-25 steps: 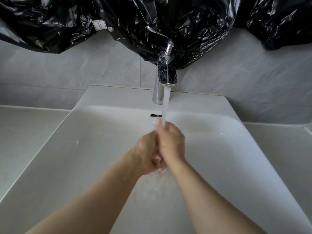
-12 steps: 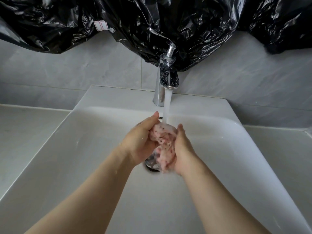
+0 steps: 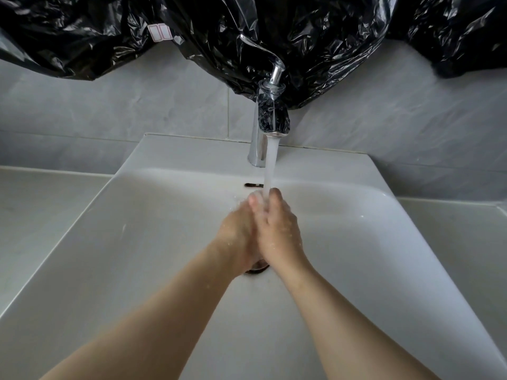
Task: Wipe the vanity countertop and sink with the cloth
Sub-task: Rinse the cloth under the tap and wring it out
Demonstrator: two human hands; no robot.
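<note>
A person's two bare forearms reached from the bottom edge up to the middle of a white rectangular sink [image 3: 137,242]. The left hand [image 3: 238,231] and right hand [image 3: 279,234] were pressed together, side by side and touching along their length, directly over the drain [image 3: 258,268], which peeked out dark just beneath the wrists. The fingers [image 3: 275,193] of both hands pointed away from the person, lying close together and fairly straight, their tips meeting under a stream of water [image 3: 270,165]. Droplets dotted the backs of both hands.

The cloth did not show anywhere in the head view. The seam between the two palms was closed, so it could not be told whether the cloth lay inside it, or whether the fingers gripped anything at all.

The water fell from a chrome faucet [image 3: 263,127] standing on the sink's back ledge, its lever raised. A small dark overflow slot [image 3: 252,185] sat in the back wall of the basin, just left of the stream. A pale worktop [image 3: 41,209] ran along the left of the sink and appeared again on the right. Behind rose a grey tiled wall [image 3: 137,105], its upper part covered by crinkled black plastic sheeting [image 3: 247,28] bearing a small white label [image 3: 160,32].
</note>
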